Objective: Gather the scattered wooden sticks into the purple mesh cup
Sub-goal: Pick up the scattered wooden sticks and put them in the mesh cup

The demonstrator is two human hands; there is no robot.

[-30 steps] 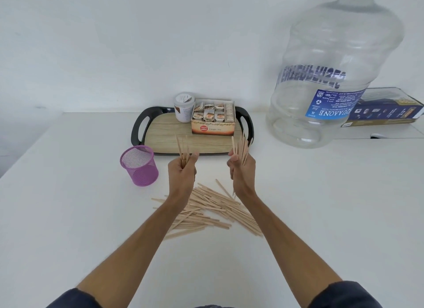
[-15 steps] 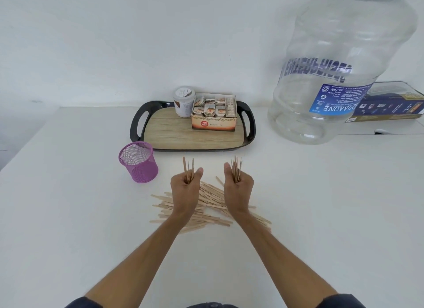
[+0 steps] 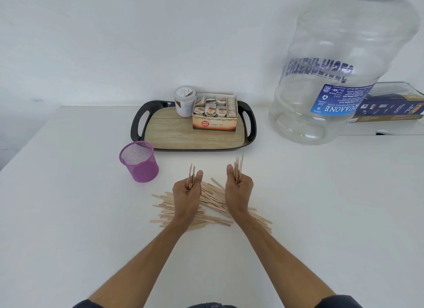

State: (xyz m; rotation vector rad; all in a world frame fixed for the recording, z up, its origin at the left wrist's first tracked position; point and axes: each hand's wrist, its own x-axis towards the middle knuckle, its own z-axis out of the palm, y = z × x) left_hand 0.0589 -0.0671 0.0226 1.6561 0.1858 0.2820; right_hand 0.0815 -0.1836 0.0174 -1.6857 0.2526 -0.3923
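early stage: left hand (image 3: 187,193) and right hand (image 3: 238,188) each clench an upright bundle of wooden sticks (image 3: 213,200) over the table pile, purple mesh cup (image 3: 139,161) just left looks empty, most sticks ungathered.

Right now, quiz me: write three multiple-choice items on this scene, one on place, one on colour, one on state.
1. Where does the cup stand?
A. on the tray
B. on the table, left of the hands
C. behind the jug

2. What colour is the cup?
A. purple
B. green
C. black

3. What is the left hand doing?
A. lying flat on the table
B. gripping a bundle of sticks
D. holding the cup

Answers:
1 B: it stands on the white table, in front of the tray.
2 A: its mesh is purple.
3 B: its fingers curl round upright sticks, as the right hand does too, above the loose pile.
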